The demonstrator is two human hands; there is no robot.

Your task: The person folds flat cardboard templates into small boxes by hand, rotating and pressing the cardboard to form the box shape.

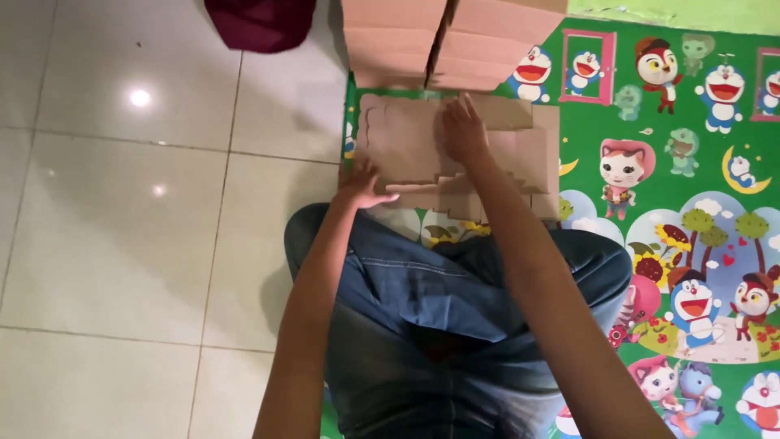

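Flat brown cardboard cutout point(422, 150) lies on the cartoon play mat point(666, 203) straight ahead of my knees, long axis running left-right, scalloped edge on the left. My right hand point(463, 130) is further out, pressed palm-down, fingers spread open on the sheet's upper middle. My left hand point(361, 185) is nearer me, fingers loosely curled at the lower-left edge; I can't tell if it's pinching the edge or just resting.
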